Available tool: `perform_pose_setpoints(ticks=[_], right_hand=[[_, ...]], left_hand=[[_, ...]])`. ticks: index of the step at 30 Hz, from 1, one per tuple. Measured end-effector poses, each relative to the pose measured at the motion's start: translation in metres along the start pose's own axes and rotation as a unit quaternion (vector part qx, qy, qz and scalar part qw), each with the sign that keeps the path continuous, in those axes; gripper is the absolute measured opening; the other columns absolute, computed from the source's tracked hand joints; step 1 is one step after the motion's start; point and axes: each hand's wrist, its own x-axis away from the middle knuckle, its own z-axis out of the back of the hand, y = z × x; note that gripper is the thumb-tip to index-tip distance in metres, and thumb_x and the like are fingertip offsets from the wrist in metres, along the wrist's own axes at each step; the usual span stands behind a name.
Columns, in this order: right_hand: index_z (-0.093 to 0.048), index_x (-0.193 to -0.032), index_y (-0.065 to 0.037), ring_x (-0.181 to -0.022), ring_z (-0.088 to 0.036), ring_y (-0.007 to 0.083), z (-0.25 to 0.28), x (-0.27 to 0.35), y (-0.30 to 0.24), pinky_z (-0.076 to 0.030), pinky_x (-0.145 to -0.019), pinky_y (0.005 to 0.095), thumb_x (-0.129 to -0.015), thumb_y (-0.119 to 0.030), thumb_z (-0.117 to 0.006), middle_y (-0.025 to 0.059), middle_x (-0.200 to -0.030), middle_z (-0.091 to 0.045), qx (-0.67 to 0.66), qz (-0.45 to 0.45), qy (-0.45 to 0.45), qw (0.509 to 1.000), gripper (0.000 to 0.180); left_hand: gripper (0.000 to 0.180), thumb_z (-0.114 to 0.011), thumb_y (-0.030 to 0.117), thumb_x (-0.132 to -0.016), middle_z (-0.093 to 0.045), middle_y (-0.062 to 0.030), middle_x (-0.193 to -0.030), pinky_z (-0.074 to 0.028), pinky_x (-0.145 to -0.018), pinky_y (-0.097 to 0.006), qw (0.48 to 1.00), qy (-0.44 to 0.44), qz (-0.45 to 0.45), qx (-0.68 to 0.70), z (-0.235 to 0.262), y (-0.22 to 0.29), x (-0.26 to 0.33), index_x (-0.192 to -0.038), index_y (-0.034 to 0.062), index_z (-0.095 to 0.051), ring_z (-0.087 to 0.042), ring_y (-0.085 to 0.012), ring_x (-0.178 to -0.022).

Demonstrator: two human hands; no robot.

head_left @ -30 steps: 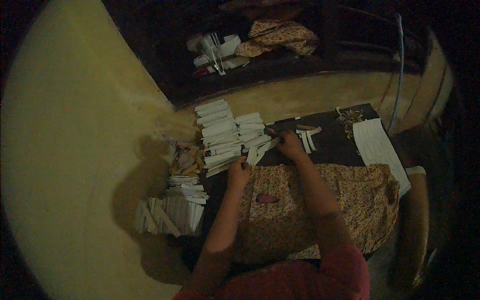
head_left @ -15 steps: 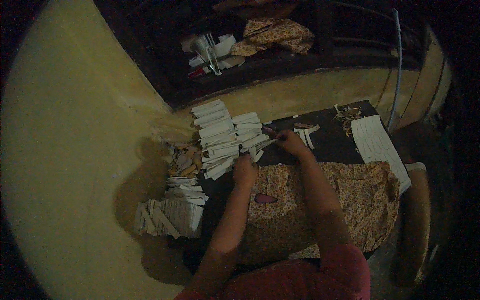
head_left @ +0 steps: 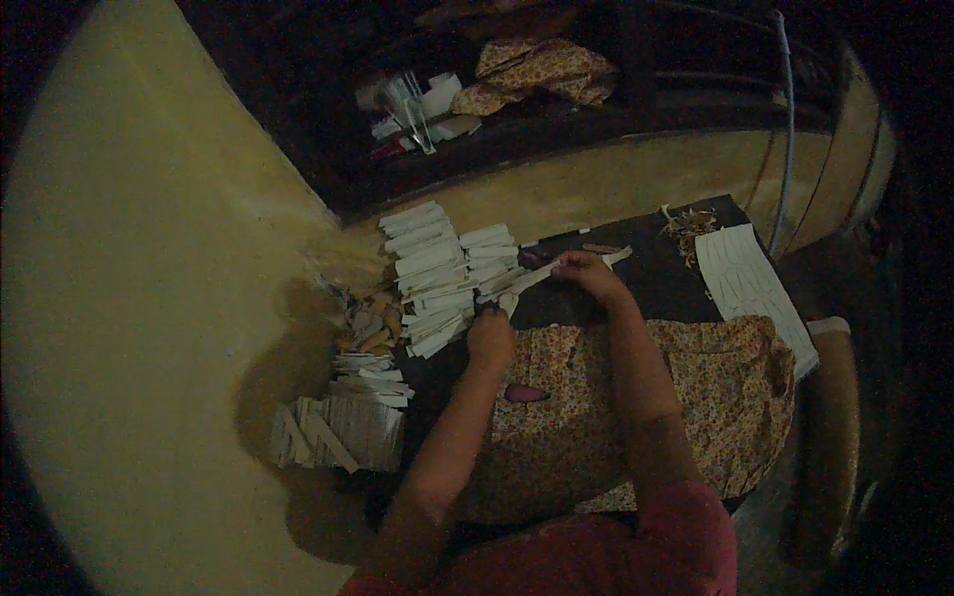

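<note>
My right hand [head_left: 593, 275] pinches one end of a thin pale strip [head_left: 538, 279], which slants down toward my left hand [head_left: 490, 336]. The fingers of my left hand are curled at the front edge of the strip stacks. A small dark thing shows at their tips, too dim to name. Beside that hand lie stacks of pale flat strips [head_left: 427, 253] in two rows. Another pale strip [head_left: 617, 256] shows just beyond my right fingers. Below my hands a flowered cloth [head_left: 566, 427] covers the near side, with a dark pinkish oval piece [head_left: 526, 393] on it.
At the left are a heap of brown scraps [head_left: 374, 323] and a bundle of strips [head_left: 363, 434]. A white sheet with lines [head_left: 745, 268] and a pile of shavings [head_left: 688, 224] sit at the right of the dark tabletop [head_left: 651, 283]. A yellow wall [head_left: 149, 298] stands left.
My right hand has moved slightly right and up, and the strip in it now shows longer. The pale strips right of that hand are partly covered. My left hand has hardly moved.
</note>
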Motion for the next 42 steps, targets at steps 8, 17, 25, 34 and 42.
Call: perform_pose_setpoints(ticks=[8, 17, 25, 34, 42], right_hand=[[-0.054, -0.086, -0.009, -0.071, -0.053, 0.0155, -0.004, 0.005, -0.006, -0.044, -0.066, 0.0299, -0.077, -0.011, -0.059, 0.0008, -0.075, -0.054, -0.32, -0.033, -0.126, 0.939, 0.01], [-0.052, -0.093, -0.006, -0.073, -0.057, 0.0129, -0.015, 0.002, -0.013, -0.05, -0.057, 0.0292, -0.078, -0.013, -0.059, 0.0035, -0.083, -0.057, -0.418, 0.037, -0.239, 0.876, 0.018], [-0.05, -0.091, -0.008, -0.067, -0.045, 0.0156, -0.035, 0.018, -0.069, -0.038, -0.058, 0.0263, -0.078, -0.014, -0.06, 0.0039, -0.077, -0.048, -0.523, 0.127, -0.306, 0.785, 0.017], [-0.049, -0.095, -0.008, -0.065, -0.041, 0.0159, -0.032, 0.022, -0.078, -0.037, -0.061, 0.0319, -0.076, -0.012, -0.056, 0.0034, -0.071, -0.043, -0.544, 0.145, -0.308, 0.767, 0.021], [-0.05, -0.096, -0.008, -0.067, -0.043, 0.0176, -0.031, 0.02, -0.077, -0.037, -0.061, 0.0303, -0.073, -0.014, -0.061, 0.003, -0.072, -0.044, -0.538, 0.143, -0.301, 0.774, 0.026]], left_hand=[[0.022, -0.057, 0.008, -0.073, -0.056, -0.0185, -0.09, -0.051, -0.069, -0.04, 0.998, -0.027, -0.004, -0.062, 0.001, 0.0, -0.004, -0.092, -0.0023, -0.058, -0.059, -0.0324, -0.081], [0.027, -0.053, 0.009, -0.077, -0.055, -0.0181, -0.094, -0.052, -0.067, -0.039, 0.992, -0.007, -0.05, -0.115, -0.007, 0.002, 0.0, -0.103, 0.0015, -0.057, -0.059, -0.0321, -0.084], [0.028, -0.053, 0.009, -0.077, -0.055, -0.0184, -0.094, -0.052, -0.067, -0.039, 0.989, 0.037, -0.07, -0.129, -0.017, -0.005, 0.004, -0.103, 0.0024, -0.058, -0.058, -0.0331, -0.086], [0.021, -0.055, 0.013, -0.077, -0.057, -0.0211, -0.089, -0.051, -0.068, -0.042, 1.0, -0.018, -0.017, -0.009, -0.015, -0.014, -0.001, -0.09, -0.0023, -0.061, -0.059, -0.0348, -0.081], [0.02, -0.054, 0.008, -0.075, -0.057, -0.0213, -0.089, -0.051, -0.068, -0.042, 0.999, -0.019, -0.009, -0.032, -0.022, -0.016, -0.008, -0.09, -0.0022, -0.062, -0.06, -0.0348, -0.079]])
